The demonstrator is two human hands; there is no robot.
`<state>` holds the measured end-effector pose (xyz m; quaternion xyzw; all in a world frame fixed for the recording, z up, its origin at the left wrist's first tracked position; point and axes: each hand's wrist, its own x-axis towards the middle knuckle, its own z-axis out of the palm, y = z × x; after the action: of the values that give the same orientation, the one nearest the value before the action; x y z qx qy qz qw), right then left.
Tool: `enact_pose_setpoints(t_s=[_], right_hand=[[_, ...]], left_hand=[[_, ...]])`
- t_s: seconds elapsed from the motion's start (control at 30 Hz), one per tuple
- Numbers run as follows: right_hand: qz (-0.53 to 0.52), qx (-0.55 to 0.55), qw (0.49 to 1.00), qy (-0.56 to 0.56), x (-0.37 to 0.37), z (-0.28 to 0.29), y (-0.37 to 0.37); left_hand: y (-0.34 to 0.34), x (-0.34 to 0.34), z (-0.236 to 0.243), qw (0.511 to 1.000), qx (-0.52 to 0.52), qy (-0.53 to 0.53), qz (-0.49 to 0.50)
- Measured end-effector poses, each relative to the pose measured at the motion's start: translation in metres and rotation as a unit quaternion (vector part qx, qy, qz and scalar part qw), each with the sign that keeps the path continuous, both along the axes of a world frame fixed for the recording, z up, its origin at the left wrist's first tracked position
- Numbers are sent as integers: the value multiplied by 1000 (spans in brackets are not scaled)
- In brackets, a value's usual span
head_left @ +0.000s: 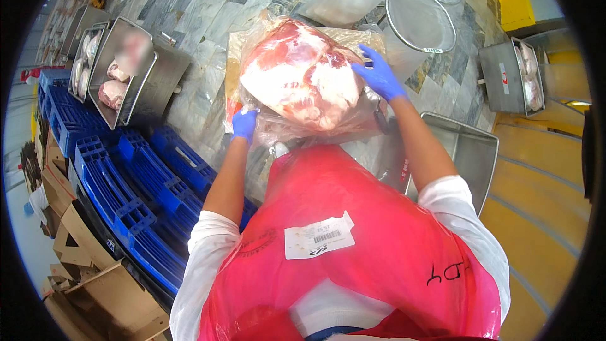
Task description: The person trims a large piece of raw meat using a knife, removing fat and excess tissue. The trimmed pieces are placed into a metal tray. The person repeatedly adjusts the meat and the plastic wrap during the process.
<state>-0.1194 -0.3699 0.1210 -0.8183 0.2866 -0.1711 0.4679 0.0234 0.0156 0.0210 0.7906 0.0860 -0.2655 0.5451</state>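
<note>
A large cut of raw meat [304,79], red with thick white fat, lies in front of me on clear plastic film [287,131]. Under the film a cardboard box [233,63] shows at its left edge. My left hand [244,124], in a blue glove, is closed on the film at the near left corner, beside the meat. On the right, my right hand [382,76], gloved the same way, has its fingers spread at the meat's side; its thumb side is near or against the meat, and I cannot tell whether it touches.
Blue plastic pallets [136,183] stand at left, with cardboard boxes [110,300] beyond. Steel bins [126,66] hold meat cuts at far left; another bin [512,77] stands right. An open steel tub [464,151] is by my right arm. Hoops with clear bags [421,20] stand ahead.
</note>
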Motion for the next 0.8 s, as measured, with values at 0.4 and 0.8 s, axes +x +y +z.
enact_pose_setpoints(t_s=[0.4,0.8], right_hand=[[61,-211,953,209,94,-17,-42],[68,-268,961,24,53,-33,-19]], left_hand=[[3,16,-12,998,54,2,11],[-48,13,-5,844,-405,279,214]])
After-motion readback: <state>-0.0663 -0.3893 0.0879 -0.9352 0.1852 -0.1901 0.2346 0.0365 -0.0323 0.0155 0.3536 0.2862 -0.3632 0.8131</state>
